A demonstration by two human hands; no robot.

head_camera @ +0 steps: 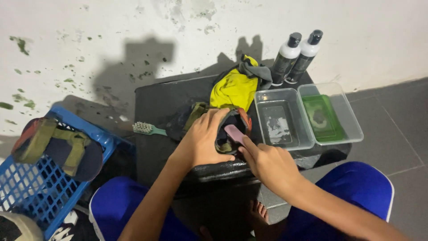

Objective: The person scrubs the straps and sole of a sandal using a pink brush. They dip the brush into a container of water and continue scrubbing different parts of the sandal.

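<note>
My left hand (pixel 203 139) presses down on a dark sandal with olive straps (pixel 229 129) that lies on a black table (pixel 160 100). Gripped in my right hand (pixel 267 163) is a pink-handled brush (pixel 234 133), its head set against the sandal just beside my left fingers. Another brush with a green handle and white bristles (pixel 147 129) lies on the table to the left of the sandal.
A yellow and grey cloth (pixel 236 87) lies behind the sandal. Two clear tubs (pixel 278 118) (pixel 330 114) stand on the right, one holding green liquid. Two black-and-white bottles (pixel 294 56) stand by the wall. A blue crate (pixel 40 178) with a second sandal (pixel 53 147) is at left.
</note>
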